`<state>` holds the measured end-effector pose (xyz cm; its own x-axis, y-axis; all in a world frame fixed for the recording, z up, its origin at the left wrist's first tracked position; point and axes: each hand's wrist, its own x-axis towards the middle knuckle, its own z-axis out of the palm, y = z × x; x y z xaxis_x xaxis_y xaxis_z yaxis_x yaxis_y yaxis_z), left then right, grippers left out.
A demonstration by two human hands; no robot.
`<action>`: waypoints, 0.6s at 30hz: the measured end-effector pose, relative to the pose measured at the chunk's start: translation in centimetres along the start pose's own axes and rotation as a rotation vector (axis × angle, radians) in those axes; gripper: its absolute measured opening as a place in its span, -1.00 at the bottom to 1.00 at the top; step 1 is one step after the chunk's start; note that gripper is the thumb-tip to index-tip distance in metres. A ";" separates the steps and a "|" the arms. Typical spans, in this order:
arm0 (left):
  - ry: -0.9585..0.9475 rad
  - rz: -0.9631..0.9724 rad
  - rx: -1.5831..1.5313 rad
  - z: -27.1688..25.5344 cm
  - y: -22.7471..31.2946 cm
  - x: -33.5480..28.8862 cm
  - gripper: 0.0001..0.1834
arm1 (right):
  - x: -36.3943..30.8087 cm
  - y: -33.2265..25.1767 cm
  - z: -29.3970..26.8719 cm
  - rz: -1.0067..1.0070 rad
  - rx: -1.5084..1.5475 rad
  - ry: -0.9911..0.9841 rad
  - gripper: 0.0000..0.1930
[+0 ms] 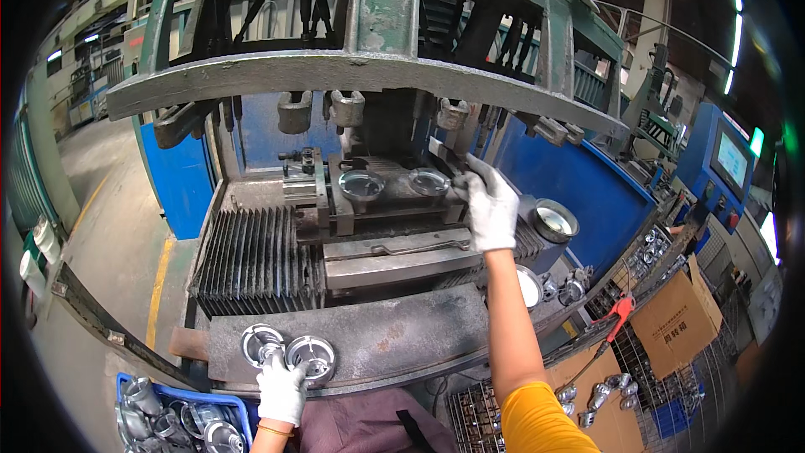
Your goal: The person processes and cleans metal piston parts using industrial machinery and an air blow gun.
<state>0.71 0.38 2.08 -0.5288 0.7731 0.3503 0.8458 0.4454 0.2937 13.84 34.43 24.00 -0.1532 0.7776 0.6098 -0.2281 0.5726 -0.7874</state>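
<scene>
The left hand [282, 390], in a white work glove, rests on the near edge of the grey steel machine bench [402, 340]. Its fingers [270, 364] are closed on one of two round silvery metal castings [288, 351], which lie flat, side by side and touching. They are directly ahead of the left hand; the right hand is well apart from them.

The right hand [490, 204], also gloved, reaches up and forward to the dark fixture plate [394, 193]. Its fingers [470, 173] are curled on the plate's right-hand clamp; whether they pinch anything cannot be told. Two round seated castings [394, 184] lie just left of it.

A blue crate of castings [180, 419] sits below the left hand. The green overhead frame [369, 75] spans above the fixture. Red-handled pliers [619, 310] lie far right.
</scene>
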 end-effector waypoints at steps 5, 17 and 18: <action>0.006 0.022 -0.018 0.6 0.1 0.5 -0.64 | 2.4 0.9 4.8 -0.413 -0.750 0.038 -0.84; -0.030 -0.021 -0.020 0.1 0.1 -0.2 -0.56 | 7.1 4.7 -9.2 0.071 -0.148 0.213 -0.71; -0.031 0.007 -0.007 0.2 0.0 -0.1 -0.56 | 8.6 5.6 -9.4 -0.028 -0.342 0.237 -0.74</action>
<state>0.82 0.41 1.88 -0.5199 0.7902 0.3246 0.8491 0.4364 0.2978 20.33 46.73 24.00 0.0829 0.7762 0.6250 0.1095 0.6163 -0.7799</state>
